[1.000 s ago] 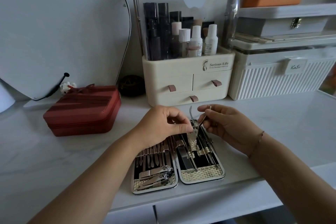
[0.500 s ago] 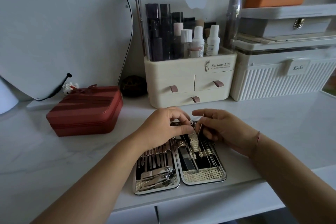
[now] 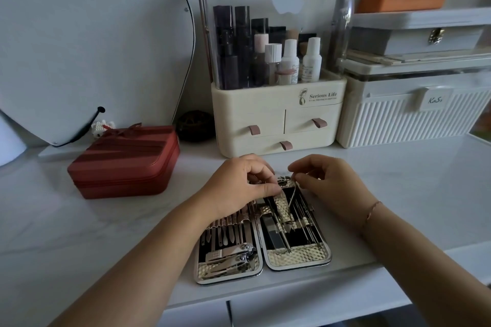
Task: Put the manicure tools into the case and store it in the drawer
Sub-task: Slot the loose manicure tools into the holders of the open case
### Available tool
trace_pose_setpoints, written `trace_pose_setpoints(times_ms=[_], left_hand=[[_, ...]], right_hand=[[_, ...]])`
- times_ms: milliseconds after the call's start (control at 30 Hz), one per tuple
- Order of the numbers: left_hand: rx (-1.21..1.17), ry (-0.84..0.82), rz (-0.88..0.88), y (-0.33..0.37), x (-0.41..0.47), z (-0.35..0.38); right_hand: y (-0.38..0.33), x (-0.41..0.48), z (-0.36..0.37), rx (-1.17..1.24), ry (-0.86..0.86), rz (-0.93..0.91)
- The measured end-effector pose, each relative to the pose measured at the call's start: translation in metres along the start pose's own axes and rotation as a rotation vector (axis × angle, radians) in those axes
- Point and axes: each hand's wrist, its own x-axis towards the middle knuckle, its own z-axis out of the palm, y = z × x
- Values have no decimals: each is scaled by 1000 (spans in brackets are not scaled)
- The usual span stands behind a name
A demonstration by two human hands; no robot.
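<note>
1. The case [image 3: 263, 249] lies open flat on the white counter [image 3: 79, 233], just in front of the cream organizer [image 3: 279, 125].
2. Tools fill both halves; nail clippers [image 3: 231, 257] sit in the left half.
3. The left hand [image 3: 239, 183] pinches a gold strap [image 3: 281, 207] in the right half.
4. The right hand [image 3: 329, 180], fingers curled, pinches a thin metal tool [image 3: 293, 195] over the case's far end.
5. A red box [image 3: 125, 162] sits well to the left.
</note>
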Motion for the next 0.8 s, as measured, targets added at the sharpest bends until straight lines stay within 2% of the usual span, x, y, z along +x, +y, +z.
trace_pose_setpoints(times_ms=[167,467,667,800], left_hand=[[77,14,5,0,-1,4],[145,46,-9,0,0,11],[126,72,-18,-1,1,11],[94,148,-8,-6,3,8]], right_hand=[[-4,-2,0,21,-24,-28],[-3,-3,2,-77,-73,-96],[-2,-1,5,-131,-150,-98],[-3,-3,6,-122,-189,-94]])
